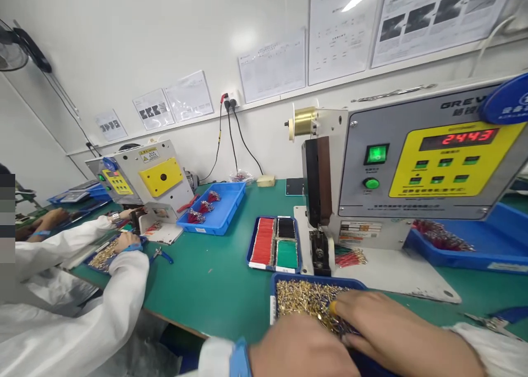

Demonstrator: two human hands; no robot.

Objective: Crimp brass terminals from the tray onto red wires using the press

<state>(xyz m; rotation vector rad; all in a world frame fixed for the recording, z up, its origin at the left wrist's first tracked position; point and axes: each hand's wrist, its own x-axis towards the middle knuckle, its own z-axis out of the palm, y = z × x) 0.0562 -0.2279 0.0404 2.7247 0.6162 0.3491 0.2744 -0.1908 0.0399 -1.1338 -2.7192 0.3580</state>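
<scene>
Both my hands rest at the near edge of a blue tray (280, 280) filled with small gold terminals (305, 300). My right hand (396, 333) lies over the terminals with its fingers curled and pressed together, the fingertips among the pieces; what they pinch is too small to name. My left hand (301, 352) sits just left of it, back toward me, fingers hidden. Directly behind the tray stands a grey crimping machine (412, 173) with a yellow panel reading 2443, and red wires (350, 257) lie on its white base plate.
A compartment box (274, 244) with red, black and green pieces lies on the green mat (214, 278). A blue bin (214, 206) holds red wire bundles. A co-worker in a white coat (82, 289) works at a second machine (144, 179) on the left; pliers (163, 254) lie nearby.
</scene>
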